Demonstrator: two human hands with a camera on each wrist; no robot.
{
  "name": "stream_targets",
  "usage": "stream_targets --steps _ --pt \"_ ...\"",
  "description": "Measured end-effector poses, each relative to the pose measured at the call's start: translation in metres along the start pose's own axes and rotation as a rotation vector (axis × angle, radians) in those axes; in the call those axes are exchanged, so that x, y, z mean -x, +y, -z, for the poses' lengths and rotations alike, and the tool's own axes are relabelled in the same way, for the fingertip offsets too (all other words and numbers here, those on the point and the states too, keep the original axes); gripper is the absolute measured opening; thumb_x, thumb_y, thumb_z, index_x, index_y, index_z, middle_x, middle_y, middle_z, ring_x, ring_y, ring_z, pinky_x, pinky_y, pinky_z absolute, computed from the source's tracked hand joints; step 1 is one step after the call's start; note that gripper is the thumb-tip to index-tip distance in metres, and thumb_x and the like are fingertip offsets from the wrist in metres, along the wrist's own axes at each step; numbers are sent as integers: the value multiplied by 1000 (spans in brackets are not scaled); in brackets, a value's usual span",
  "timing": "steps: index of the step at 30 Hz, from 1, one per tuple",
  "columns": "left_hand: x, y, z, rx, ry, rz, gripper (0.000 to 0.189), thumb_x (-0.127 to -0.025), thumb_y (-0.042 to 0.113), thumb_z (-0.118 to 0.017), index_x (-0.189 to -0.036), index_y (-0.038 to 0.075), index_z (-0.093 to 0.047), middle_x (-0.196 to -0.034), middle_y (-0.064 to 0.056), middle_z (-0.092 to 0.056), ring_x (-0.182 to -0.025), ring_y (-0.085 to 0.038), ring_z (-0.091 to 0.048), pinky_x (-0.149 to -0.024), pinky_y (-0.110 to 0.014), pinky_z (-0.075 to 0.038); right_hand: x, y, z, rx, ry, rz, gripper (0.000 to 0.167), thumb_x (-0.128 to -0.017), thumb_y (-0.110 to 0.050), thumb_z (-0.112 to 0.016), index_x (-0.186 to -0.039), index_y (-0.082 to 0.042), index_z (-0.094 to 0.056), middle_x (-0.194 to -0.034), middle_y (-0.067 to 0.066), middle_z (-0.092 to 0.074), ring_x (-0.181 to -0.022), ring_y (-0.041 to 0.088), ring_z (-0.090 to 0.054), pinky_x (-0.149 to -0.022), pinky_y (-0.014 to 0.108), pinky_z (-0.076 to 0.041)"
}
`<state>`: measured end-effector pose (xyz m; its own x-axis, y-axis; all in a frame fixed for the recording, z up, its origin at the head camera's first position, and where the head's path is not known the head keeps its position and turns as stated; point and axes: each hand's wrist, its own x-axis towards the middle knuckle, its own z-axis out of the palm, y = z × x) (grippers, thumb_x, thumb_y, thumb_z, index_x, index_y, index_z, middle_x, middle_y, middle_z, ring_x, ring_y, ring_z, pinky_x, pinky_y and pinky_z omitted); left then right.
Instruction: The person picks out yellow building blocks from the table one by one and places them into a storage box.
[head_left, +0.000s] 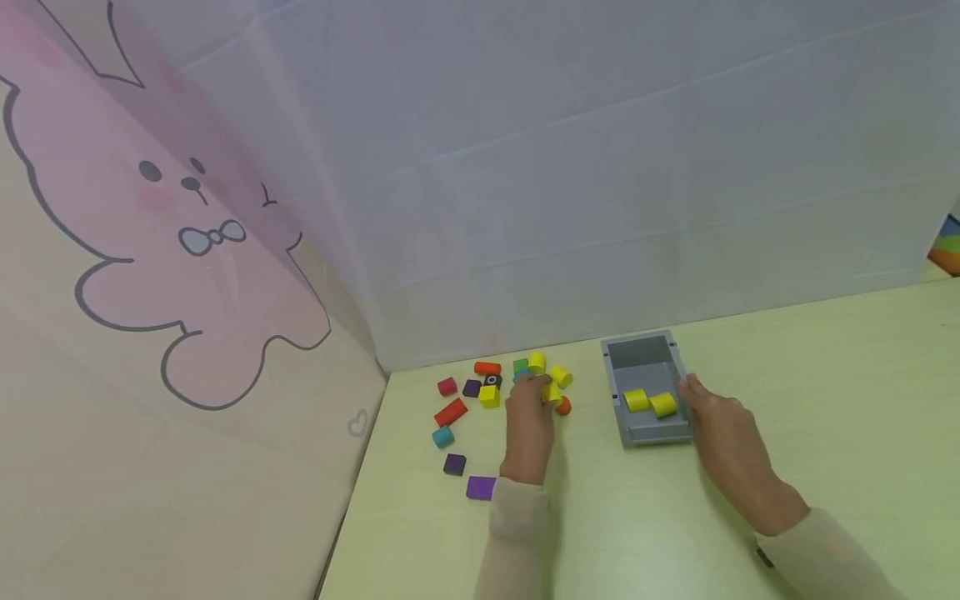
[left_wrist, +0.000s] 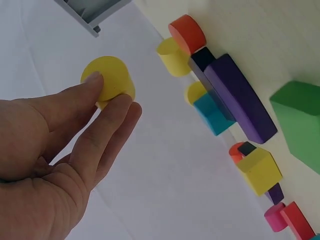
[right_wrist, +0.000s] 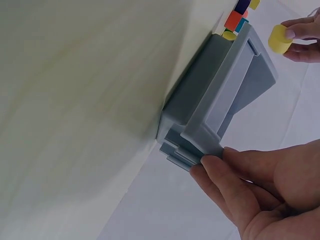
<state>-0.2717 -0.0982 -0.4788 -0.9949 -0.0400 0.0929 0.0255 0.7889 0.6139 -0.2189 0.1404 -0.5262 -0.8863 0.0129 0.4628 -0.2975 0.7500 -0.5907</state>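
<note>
The left hand [head_left: 529,433] pinches 1 short yellow round block [left_wrist: 111,75] between thumb and fingers, holding it up off the bench [head_left: 615,525], apart from the loose blocks about it. The relation that counts, as I judge it, is sideways: the gray box [head_left: 647,375] is to the right of this held block, near but not touching, while an orange block [head_left: 563,406] is just beside the left hand on that same side. The box's long side runs away from the person at a slight slant, and the right hand [head_left: 731,437] grips its right edge, thumb and fingers clasped on the rim. So the right hand is nearer the box, the left nearer the loose blocks. Inside the box, 2 yellow blocks [head_left: 636,400] lie side by side toward the person's end. The held block's axis is short; the left wrist view shows 1 flat round end turned to that camera, but how it tilts against the bench I cannot tell. No brand, label or writing can be read; a dark block [head_left: 492,381] bears a pale ring mark, and the wall carries a pink cartoon animal [head_left: 225,292].
</note>
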Motion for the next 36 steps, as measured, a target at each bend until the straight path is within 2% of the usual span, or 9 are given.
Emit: stream_targets --steps 3,9,14,20,24,27,29,36 --pt "-1 5 -1 4 -16 17 38 -93 -8 -73 -130 -1 -72 -131 -15 -66 -118 -31 -66 -102 -43 -58 0 0 0 -1 4 -1 38 -89 22 -62 -126 15 -66 -127 39 -62 -81 59 -68 -51 54 -57" --pt "-3 11 -1 -22 -24 -30 39 -92 -8 -75 -129 1 -73 -127 -13 -68 -109 -26 -66 -97 -37 -60 0 -1 0 3 8 2 37 -89 22 -62 -125 15 -67 -126 38 -63 -78 59 -68 -50 53 -56" --pt "-2 17 -2 -28 -27 -44 40 -93 -8 -74 -132 3 -72 -129 -12 -68 -117 -27 -66 -101 -37 -58 -1 -1 0 2 3 2 37 -89 22 -62 -126 15 -67 -127 38 -62 -69 55 -67 -47 51 -55" --pt "1 24 -5 -44 25 -134 35 -91 -8 -77 -124 1 -75 -119 -11 -70 -111 -27 -69 -99 -35 -59 0 -1 0 1 16 6 37 -89 21 -62 -126 15 -67 -126 38 -63 -66 55 -66 -48 54 -55" --pt "1 31 -7 -53 32 -162 34 -90 -5 -78 -123 1 -75 -116 -11 -70 -107 -25 -69 -96 -33 -60 0 -1 0 2 16 0 37 -90 21 -62 -126 14 -67 -126 38 -63 -53 43 -63 -42 47 -51" --pt "1 36 -9 -38 16 -151 34 -91 -4 -78 -124 3 -75 -117 -10 -70 -107 -24 -69 -97 -31 -59 1 -1 0 0 11 -5 37 -90 21 -61 -127 14 -66 -127 38 -63 -47 32 -58 -38 40 -45" --pt "1 38 -10 -27 7 -149 34 -92 -3 -78 -125 4 -75 -118 -8 -69 -107 -22 -69 -97 -30 -59 1 -1 0 -4 3 -12 37 -91 21 -61 -127 14 -66 -127 38 -62 -46 30 -57 -37 38 -43" --pt "5 45 -16 1 -8 -172 34 -92 -4 -76 -126 4 -75 -117 -7 -69 -106 -20 -70 -96 -26 -58 0 -3 2 -5 -19 -30 36 -93 19 -60 -129 14 -65 -129 38 -61 -64 52 -67 -44 48 -53"
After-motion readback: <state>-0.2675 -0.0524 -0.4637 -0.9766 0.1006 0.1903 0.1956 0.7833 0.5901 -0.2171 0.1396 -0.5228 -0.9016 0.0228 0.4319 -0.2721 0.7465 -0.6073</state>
